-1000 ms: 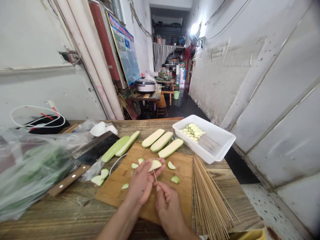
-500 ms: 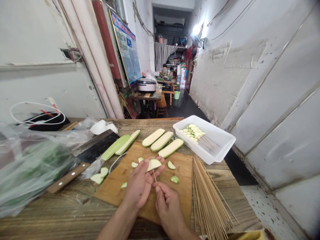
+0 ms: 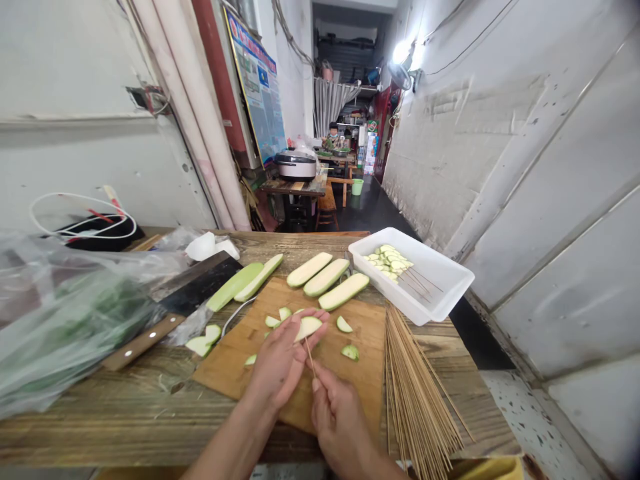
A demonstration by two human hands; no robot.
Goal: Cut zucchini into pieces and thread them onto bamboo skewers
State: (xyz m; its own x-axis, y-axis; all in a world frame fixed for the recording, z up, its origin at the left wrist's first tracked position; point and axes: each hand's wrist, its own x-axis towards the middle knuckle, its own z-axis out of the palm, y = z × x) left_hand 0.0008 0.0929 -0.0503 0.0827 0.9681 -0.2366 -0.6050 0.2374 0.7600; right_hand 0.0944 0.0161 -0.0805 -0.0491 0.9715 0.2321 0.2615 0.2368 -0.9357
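A pale green-edged zucchini slice (image 3: 309,327) lies across the fingers of my left hand (image 3: 280,360), which is closed around it. My right hand (image 3: 337,407) pinches a thin bamboo skewer (image 3: 311,360), its upper end meeting the slice's lower edge; how deep it goes I cannot tell. Both hands are over the wooden cutting board (image 3: 365,387). Loose zucchini pieces lie around them, among them one (image 3: 344,325) and another (image 3: 351,352) on the right. Zucchini halves (image 3: 327,278) rest cut side up beyond the board.
Right of the board lies a bundle of skewers (image 3: 420,393). Behind it a white tray (image 3: 440,287) holds skewered slices (image 3: 390,260). On the left are a cleaver (image 3: 145,341) and a plastic bag of greens (image 3: 85,327). Far back, a person (image 3: 334,133) sits at a table.
The view has shifted slightly, so the scene sits a little differently. Both hands keep nearly the same pose, slice in the left and skewer in the right.
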